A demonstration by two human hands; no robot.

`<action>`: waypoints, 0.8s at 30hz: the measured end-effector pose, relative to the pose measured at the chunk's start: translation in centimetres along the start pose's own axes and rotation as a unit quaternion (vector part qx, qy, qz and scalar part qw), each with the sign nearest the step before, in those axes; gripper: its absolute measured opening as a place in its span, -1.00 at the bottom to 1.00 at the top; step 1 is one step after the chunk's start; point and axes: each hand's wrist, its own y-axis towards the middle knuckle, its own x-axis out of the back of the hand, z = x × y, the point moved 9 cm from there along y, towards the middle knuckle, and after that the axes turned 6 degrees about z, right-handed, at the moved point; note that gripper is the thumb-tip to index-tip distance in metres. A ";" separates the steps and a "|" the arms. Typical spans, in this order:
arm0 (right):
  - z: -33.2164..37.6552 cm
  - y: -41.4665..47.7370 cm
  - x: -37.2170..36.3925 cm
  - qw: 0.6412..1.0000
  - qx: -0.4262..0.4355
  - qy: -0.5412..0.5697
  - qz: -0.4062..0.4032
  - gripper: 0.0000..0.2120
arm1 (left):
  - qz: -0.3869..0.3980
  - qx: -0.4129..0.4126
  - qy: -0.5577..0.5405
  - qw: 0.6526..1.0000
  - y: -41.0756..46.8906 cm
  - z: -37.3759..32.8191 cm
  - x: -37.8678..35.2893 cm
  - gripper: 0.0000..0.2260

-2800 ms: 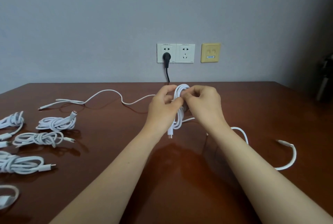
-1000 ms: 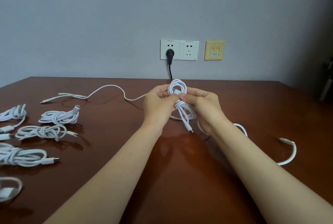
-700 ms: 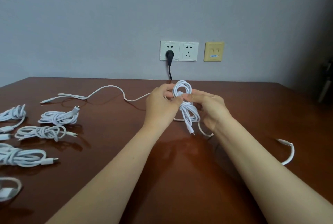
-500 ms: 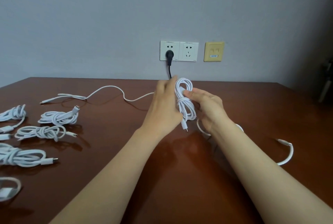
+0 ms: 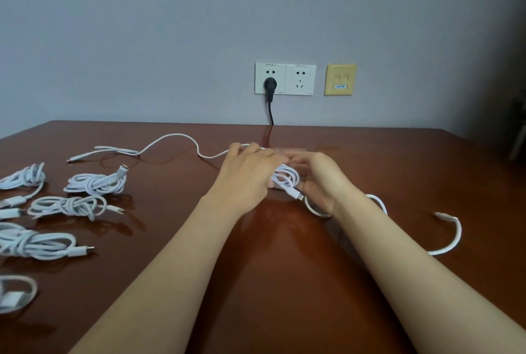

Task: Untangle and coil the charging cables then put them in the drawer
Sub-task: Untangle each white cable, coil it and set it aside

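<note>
A coiled white charging cable (image 5: 284,178) lies low over the brown table (image 5: 270,282), between my two hands. My left hand (image 5: 250,167) rests over its left side, fingers spread across the bundle. My right hand (image 5: 318,177) cups its right side, fingers blurred. The cable's plug end (image 5: 296,195) sticks out toward me. A loose white cable (image 5: 148,148) runs from under my left hand to the far left. Another loose white cable (image 5: 447,239) curves from under my right forearm to the right. No drawer is in view.
Several coiled white cables lie along the left edge, among them one coil (image 5: 96,183), a second coil (image 5: 68,205) and a third coil (image 5: 37,244). A black plug (image 5: 269,84) sits in the wall socket (image 5: 284,79), its cord dropping behind the table.
Both hands have lowered the coiled cable from upright in the air down to the table, laying it flat. My left hand now covers it from above.
</note>
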 end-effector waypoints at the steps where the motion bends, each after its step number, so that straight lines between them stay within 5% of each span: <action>1: -0.2 0.0 -0.1 1.000 -0.004 -0.004 0.003 -0.78 | 0.010 0.011 0.007 1.000 0.0 0.4 -0.1 -0.59; 8: -0.2 0.3 -0.4 0.993 0.028 -0.116 -0.008 -0.83 | 0.128 0.211 0.078 0.966 -1.4 6.2 -2.0 -0.70; 12: 0.6 -0.5 -1.7 0.902 0.115 -0.417 0.000 -0.68 | 0.162 0.298 0.088 0.937 -2.4 8.0 -1.8 -0.69; 18: 0.0 -1.2 -3.7 0.796 0.161 -0.581 0.052 -0.68 | 0.175 0.406 0.078 0.894 -4.3 10.8 -1.8 -0.69; 24: 0.8 -1.1 -2.2 0.794 0.121 -0.596 -0.002 -0.62 | 0.194 0.420 0.084 0.883 -4.6 11.0 -2.5 -0.59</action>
